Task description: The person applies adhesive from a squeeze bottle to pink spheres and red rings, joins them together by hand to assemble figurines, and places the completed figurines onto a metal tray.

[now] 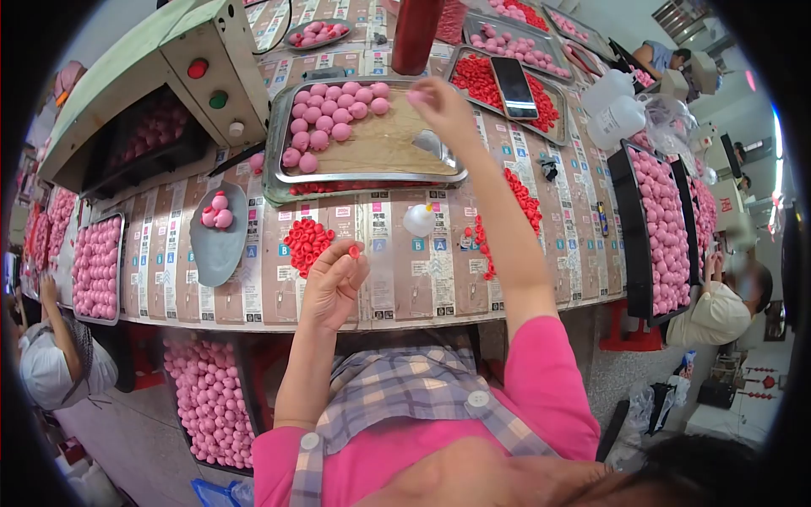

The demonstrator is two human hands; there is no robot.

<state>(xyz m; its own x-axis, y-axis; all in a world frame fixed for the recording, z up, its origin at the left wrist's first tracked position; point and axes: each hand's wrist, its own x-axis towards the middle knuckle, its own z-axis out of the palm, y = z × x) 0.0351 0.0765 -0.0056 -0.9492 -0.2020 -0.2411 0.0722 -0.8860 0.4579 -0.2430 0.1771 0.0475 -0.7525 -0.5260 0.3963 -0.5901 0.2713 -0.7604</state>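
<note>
My left hand point(335, 286) is raised over the table's front edge, a small red piece point(355, 251) pinched at its fingertips. Just behind it lies a pile of red pieces point(309, 245). My right hand point(439, 106) reaches to the far right corner of a metal tray point(372, 177); its fingers are closed round a pink ball point(416, 97). Pink balls point(325, 118) fill the tray's left and back part. A white squeeze bottle point(418, 220) stands in front of the tray. More red pieces point(522, 201) lie under and beside my right forearm.
A grey plate point(221, 253) with a few pink balls is at left, below a machine point(169, 93). Behind are a red cylinder point(416, 38) and a phone point(514, 88) on a tray. Black crates point(629, 228) stand right. Other people sit at both sides.
</note>
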